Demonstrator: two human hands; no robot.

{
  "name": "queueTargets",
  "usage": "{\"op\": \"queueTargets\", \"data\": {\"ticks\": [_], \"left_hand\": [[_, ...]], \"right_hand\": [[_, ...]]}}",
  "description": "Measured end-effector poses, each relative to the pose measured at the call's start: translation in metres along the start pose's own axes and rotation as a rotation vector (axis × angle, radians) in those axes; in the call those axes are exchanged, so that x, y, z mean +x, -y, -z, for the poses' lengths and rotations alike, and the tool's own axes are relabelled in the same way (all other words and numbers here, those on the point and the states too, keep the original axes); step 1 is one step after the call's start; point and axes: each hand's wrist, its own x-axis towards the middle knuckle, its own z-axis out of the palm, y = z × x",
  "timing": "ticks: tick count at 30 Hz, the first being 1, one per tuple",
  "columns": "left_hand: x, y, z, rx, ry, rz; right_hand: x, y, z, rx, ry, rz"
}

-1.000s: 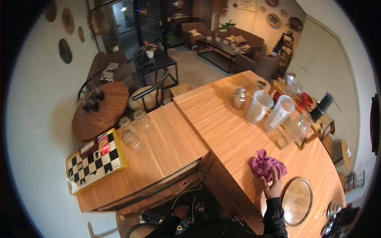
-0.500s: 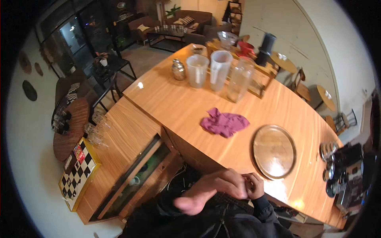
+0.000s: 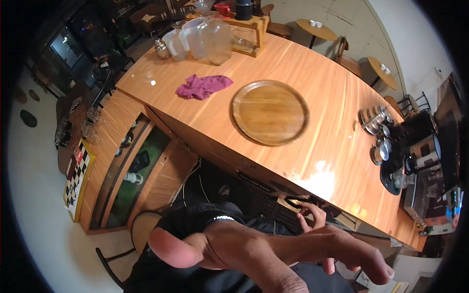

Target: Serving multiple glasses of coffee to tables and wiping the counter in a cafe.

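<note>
My left hand [image 3: 254, 246] is raised very near the head camera, with a beaded bracelet [image 3: 224, 218] at its wrist. Its thumb and fingers are spread, and nothing is in them. Behind it, lower and to the right, my right hand [image 3: 312, 216] is partly covered by the left one. The right fingers are apart and slightly bent, near the front side of the wooden counter [image 3: 322, 127], and I see nothing held. A round brown wooden tray [image 3: 271, 112] lies on the counter beyond both hands. Left of it is a crumpled purple cloth [image 3: 202, 87].
Clear plastic pitchers [image 3: 215, 41] and a metal shaker [image 3: 161, 49] stand at the far left of the counter, beside a wooden stand [image 3: 261, 36]. Metal canisters [image 3: 375, 119] and a coffee machine [image 3: 422, 156] are at the right. A round stool [image 3: 145, 230] stands at lower left.
My hands, close together before, are now apart. The left one has come nearer the camera with its fingers spread. The view has turned, so the counter things appear higher and farther left.
</note>
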Motion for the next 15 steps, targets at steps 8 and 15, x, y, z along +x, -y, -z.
{"op": "queueTargets", "data": {"ticks": [8, 15], "left_hand": [[0.001, 0.037, -0.023, -0.039, -0.057, 0.169], [-0.062, -0.006, 0.002, 0.161, -0.448, 0.832]], "right_hand": [[-0.084, -0.025, 0.043, -0.040, -0.123, -0.175], [-0.106, -0.078, 0.006, -0.037, 0.051, -0.220]]}}
